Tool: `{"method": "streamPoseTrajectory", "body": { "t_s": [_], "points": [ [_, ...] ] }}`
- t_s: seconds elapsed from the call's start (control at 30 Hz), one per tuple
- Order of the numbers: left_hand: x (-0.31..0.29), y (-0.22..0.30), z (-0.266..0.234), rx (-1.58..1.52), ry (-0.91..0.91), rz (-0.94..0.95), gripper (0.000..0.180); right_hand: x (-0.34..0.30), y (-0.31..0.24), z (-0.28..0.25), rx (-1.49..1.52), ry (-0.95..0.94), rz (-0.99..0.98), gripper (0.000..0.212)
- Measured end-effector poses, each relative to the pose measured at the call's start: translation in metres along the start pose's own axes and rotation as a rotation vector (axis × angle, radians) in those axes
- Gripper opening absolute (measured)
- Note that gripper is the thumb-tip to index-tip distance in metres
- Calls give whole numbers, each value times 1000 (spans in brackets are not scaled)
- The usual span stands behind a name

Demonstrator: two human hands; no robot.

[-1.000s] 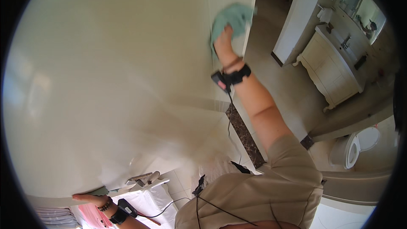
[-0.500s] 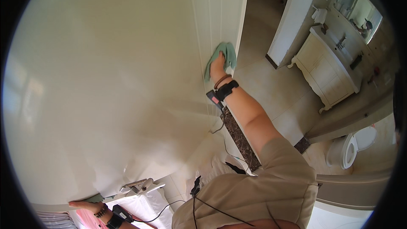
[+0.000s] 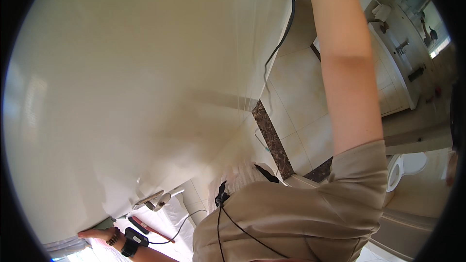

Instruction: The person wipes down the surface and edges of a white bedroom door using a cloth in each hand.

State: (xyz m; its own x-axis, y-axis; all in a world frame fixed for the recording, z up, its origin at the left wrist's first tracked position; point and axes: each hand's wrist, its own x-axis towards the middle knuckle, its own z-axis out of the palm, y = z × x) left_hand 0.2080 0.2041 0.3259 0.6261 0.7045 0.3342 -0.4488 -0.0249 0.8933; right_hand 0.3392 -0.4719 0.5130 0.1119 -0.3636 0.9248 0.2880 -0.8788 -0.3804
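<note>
A broad, glossy cream door point(image 3: 145, 77) fills the left and middle of the view. At its lower edge, my left hand point(image 3: 99, 234) is closed against the door's rim, with a dark green-grey piece beside it that I cannot make out. The fingers are partly hidden. A metal lever handle point(image 3: 154, 200) sits on the door just right of this hand. My right arm point(image 3: 349, 63) stretches up past the door's far edge; the hand lies beyond the top of the picture, and whatever it holds is hidden. A black cable point(image 3: 284, 39) hangs from that wrist.
A dark marble threshold strip point(image 3: 274, 138) crosses the tiled floor point(image 3: 296, 102). On the right stand a washbasin cabinet point(image 3: 388, 75), a mirror and a white toilet point(image 3: 395, 174). A bed with white and pink covers point(image 3: 167, 233) shows beneath the handle.
My right hand, which pressed a green cloth on the door near its far edge, has moved up and out of view. My left hand stays at the lower edge.
</note>
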Motion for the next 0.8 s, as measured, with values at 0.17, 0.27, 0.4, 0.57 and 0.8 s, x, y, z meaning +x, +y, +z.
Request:
{"method": "streamPoseTrajectory", "body": {
  "t_s": [0.17, 0.27, 0.4, 0.57, 0.8],
  "points": [
    [-4, 8, -2, 22, 136, -100, 84, -189, 85, 35, -31, 186, 16, 29],
    [8, -13, -5, -14, 30, -148, 83, -324, 113, 12, 576, 156, 556, 26],
    [33, -22, -39, 153, -14, -105, 88, -450, 43, 0, 989, 91, 1500, 36],
    [32, -22, -27, 1, -121, 65, 82, -453, -51, 16, 861, 71, 1334, 36],
    [25, -23, -28, -117, -206, 21, 80, -446, -218, 43, 787, -242, 647, 34]
  ]
}}
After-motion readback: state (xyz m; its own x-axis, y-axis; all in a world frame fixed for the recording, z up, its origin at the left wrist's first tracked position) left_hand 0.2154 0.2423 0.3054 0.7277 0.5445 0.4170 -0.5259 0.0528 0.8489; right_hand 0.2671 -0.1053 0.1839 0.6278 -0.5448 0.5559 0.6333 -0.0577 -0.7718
